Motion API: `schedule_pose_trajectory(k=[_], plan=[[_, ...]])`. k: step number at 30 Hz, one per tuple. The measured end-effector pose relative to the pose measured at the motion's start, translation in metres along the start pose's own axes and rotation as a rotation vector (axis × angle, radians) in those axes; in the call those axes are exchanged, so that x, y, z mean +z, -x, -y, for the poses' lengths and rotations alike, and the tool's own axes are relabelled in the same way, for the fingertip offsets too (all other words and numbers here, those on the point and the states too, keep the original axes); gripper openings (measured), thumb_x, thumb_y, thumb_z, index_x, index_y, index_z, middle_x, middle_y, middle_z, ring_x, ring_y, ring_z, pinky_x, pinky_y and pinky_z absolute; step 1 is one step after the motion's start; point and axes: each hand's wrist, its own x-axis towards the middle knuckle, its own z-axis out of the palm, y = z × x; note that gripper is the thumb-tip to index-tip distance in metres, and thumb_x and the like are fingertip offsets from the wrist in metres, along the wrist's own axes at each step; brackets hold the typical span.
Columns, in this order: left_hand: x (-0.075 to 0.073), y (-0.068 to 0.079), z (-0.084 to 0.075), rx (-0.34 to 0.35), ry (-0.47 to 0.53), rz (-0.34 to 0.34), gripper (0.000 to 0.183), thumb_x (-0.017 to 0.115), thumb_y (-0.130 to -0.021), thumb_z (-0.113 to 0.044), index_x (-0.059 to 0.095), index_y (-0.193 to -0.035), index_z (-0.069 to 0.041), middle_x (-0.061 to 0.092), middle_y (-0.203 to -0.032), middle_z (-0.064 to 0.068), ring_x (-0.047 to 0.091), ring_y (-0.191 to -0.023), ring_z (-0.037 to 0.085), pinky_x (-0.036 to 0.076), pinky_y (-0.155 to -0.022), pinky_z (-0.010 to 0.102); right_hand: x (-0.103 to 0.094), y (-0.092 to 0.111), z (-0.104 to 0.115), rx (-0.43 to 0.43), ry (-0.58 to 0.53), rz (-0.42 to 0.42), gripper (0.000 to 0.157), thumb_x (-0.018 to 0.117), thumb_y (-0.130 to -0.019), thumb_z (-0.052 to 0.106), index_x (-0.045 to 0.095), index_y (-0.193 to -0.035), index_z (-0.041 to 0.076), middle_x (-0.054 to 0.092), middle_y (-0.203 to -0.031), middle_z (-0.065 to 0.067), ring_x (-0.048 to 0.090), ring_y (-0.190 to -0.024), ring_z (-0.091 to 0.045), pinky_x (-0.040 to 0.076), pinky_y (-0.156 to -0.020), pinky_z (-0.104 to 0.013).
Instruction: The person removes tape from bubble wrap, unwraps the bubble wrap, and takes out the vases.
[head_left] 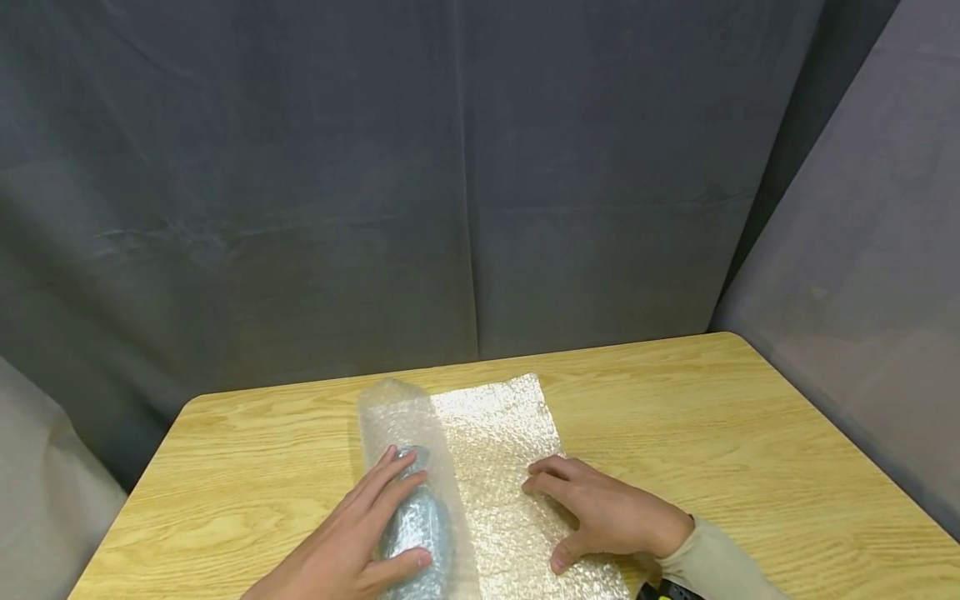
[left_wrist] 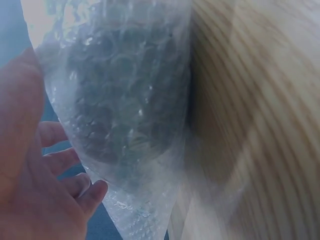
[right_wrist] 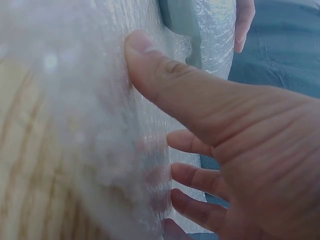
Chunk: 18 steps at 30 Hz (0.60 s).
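A sheet of bubble wrap lies on the table, its left part folded over a pale blue object. Through the plastic the object looks rounded and long, but its kind is blurred. My left hand rests on this covered bulge with fingers spread and extended. The left wrist view shows the wrapped object as a dark shape beside the fingers. On the flat right part of the sheet, my right hand touches the plastic with its fingertips and thumb apart. The right wrist view shows its thumb against the wrap.
The wood-grain table extends to both sides of the wrap. Behind it hangs a dark grey curtain. Lighter cloth borders the right side, and pale fabric hangs at the left edge.
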Motion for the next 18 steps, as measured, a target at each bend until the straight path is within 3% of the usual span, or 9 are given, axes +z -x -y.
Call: schedule_pose_trajectory(k=[12,18], plan=[[-0.0067,0.0062,0.0037,-0.032,0.049,0.034,0.074,0.063,-0.095,-0.064,0.042,-0.157,-0.027,0.032,-0.17,-0.006,0.029,-0.159,0.033,0.051,-0.108,0.06,0.0008,0.0002,-0.0015,-0.019,-0.004,-0.006,0.091,0.068,-0.074,0.068,0.051,-0.15,0.021,0.042,-0.16,-0.007,0.045,-0.145,-0.033,0.048,-0.111,-0.049],[-0.0079,0.01,0.007,-0.099,0.078,0.071,0.077,0.061,-0.094,-0.068,0.04,-0.158,-0.03,0.027,-0.171,-0.011,0.023,-0.162,0.027,0.05,-0.11,0.057,0.001,0.0004,-0.0015,-0.017,-0.006,-0.003,0.091,0.069,-0.074,0.068,0.051,-0.151,0.021,0.042,-0.16,-0.007,0.044,-0.146,-0.034,0.048,-0.111,-0.049]])
